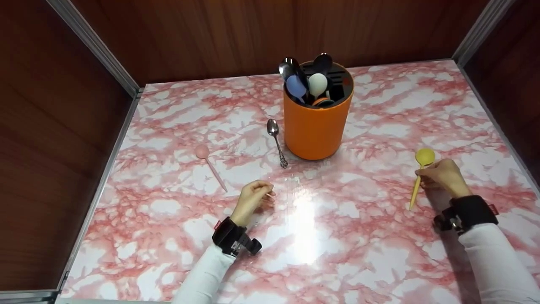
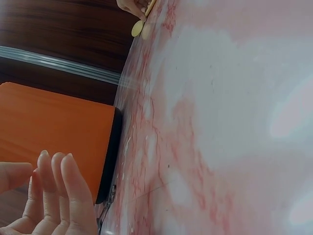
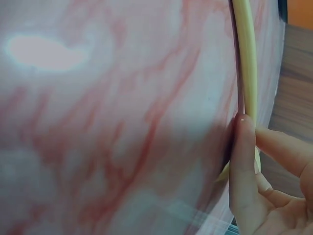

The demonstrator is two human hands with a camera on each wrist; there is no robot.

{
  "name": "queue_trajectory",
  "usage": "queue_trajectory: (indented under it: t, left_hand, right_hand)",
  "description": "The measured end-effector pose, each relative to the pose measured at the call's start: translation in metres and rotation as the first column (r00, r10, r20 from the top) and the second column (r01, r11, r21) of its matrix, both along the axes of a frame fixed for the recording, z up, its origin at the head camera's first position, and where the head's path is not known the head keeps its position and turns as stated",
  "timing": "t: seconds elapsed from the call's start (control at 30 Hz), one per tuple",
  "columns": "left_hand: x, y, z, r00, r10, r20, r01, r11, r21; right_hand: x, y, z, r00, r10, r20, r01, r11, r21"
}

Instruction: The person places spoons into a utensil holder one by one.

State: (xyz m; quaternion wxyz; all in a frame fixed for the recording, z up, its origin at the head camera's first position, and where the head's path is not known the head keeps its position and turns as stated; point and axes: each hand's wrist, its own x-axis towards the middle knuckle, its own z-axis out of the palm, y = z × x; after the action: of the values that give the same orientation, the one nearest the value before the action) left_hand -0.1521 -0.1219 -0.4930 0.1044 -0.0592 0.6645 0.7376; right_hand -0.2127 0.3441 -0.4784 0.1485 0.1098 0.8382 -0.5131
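On the right side of the table, my right hand (image 1: 445,175) pinches the handle of a yellow spoon (image 1: 425,156) between thumb and finger, just below its bowl. The right wrist view shows the pale yellow handle (image 3: 247,58) between the fingertips, close to the tabletop. My left hand (image 1: 254,197) holds nothing; its fingers are loosely bent above the table's middle. In the left wrist view that hand (image 2: 56,196) appears in front of the orange holder. Nearest to it lie a pink spoon (image 1: 202,152) and an ornate metal spoon (image 1: 273,128).
An orange cylindrical utensil holder (image 1: 317,131) stands at the back centre, with several spoons and other utensils in its black slotted top. The metal spoon lies at its left foot. Brown wood-grain panels (image 1: 211,38) enclose the back and sides of the marbled pink table (image 1: 168,253).
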Motion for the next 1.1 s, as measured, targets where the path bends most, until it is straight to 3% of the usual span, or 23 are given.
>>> queue_trajectory:
  t: [0.3, 0.57, 0.9, 1.1]
  left_hand:
    - [-0.002, 0.002, 0.0, 1.0, -0.011, -0.004, 0.011, 1.0, -0.003]
    - [-0.002, 0.002, -0.001, 1.0, -0.009, 0.004, 0.009, 1.0, 0.022]
    - [-0.002, 0.003, -0.001, 1.0, -0.009, 0.01, 0.009, 1.0, 0.022]
    - [-0.001, 0.002, -0.002, 1.0, -0.012, 0.006, 0.012, 1.0, 0.007]
  right_hand:
    - [-0.002, -0.001, 0.002, 0.999, 0.027, 0.042, -0.027, 1.0, 0.001]
    - [-0.003, -0.006, 0.002, 0.999, 0.039, 0.03, -0.04, 0.999, 0.036]
    - [-0.002, -0.011, 0.005, 0.997, 0.068, -0.021, -0.066, 0.995, 0.07]
    - [-0.001, -0.016, 0.015, 0.988, 0.067, -0.136, -0.044, 0.986, 0.164]
